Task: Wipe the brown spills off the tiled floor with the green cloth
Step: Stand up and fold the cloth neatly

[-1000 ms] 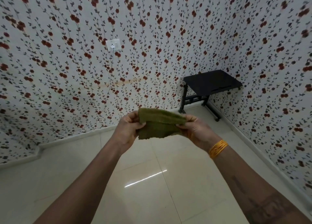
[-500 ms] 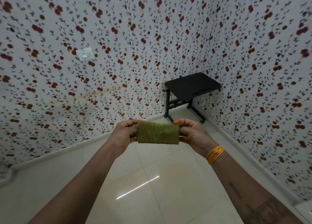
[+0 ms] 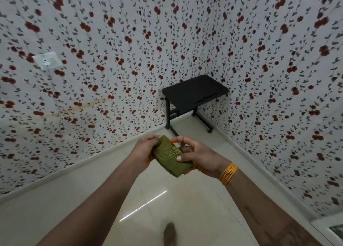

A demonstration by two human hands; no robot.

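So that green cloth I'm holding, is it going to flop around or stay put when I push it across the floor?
The green cloth is probably soft and floppy: it bends in a curve between the left hand and right hand. Folded into a thick pad, it should hold together fairly well under a flat palm. Its bumpy weave likely grips the glossy floor rather than sliding freely.
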